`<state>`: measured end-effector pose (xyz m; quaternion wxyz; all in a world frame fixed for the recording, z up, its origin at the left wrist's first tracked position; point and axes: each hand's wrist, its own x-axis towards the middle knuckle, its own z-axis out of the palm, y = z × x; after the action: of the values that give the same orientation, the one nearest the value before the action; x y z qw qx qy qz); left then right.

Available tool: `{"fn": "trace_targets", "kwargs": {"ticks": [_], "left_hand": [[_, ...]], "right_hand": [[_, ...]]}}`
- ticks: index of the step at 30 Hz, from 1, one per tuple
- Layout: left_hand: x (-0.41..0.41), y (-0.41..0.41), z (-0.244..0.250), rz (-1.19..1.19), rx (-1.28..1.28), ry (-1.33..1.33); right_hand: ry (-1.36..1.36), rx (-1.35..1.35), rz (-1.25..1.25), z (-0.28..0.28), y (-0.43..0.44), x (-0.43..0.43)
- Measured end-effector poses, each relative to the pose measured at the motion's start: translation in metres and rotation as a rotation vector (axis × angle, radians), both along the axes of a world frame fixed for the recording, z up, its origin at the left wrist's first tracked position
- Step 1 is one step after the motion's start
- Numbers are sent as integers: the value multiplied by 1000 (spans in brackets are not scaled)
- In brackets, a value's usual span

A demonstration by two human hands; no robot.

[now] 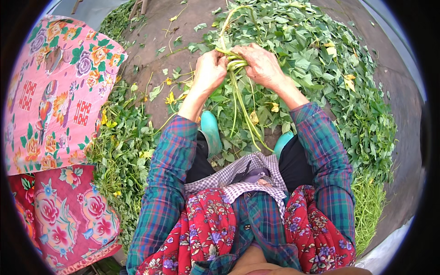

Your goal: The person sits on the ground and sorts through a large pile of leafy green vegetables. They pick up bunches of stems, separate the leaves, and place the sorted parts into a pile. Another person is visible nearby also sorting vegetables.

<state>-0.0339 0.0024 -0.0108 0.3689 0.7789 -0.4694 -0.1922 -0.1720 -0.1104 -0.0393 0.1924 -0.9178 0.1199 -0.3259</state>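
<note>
Both hands are raised in front of me, close together over a leafy heap. My left hand (212, 71) pinches one side of a small bundle of long green vine stems (236, 64). On the other side, my right hand (262, 67) grips the same bundle, fingers curled over it. Between the hands the stems are wrapped in several loops. One paler stem (223, 32) arches up beyond the fingers, and the loose stem ends (242, 106) hang down towards my feet. My fingertips partly hide the wrapping.
A large heap of green leafy vines (309, 62) spreads ahead and right. Another leafy pile (127, 134) lies left, beside pink floral cloth (65, 113) and red floral cloth (68, 209). Bare stems (367, 209) lie at right. My turquoise boots (210, 129) stand on the concrete floor (151, 51).
</note>
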Motion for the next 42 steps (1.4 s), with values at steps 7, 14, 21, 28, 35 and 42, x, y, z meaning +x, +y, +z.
{"fn": "trace_targets", "kwargs": {"ticks": [7,14,21,28,35,42], "left_hand": [[-6,-2,13,7,-82,465],[9,-8,8,38,-292,660],[3,-13,7,177,-322,560],[3,-14,7,121,-336,788],[-4,-3,15,153,-133,584],[-6,13,12,98,-24,-16]], "right_hand": [[53,-78,-307,10,-53,-32],[40,885,144,17,-3,-21],[67,827,67,20,27,-12],[138,695,-52,26,29,-8],[119,1014,126,10,18,-5],[146,993,-32,12,11,-4]]}}
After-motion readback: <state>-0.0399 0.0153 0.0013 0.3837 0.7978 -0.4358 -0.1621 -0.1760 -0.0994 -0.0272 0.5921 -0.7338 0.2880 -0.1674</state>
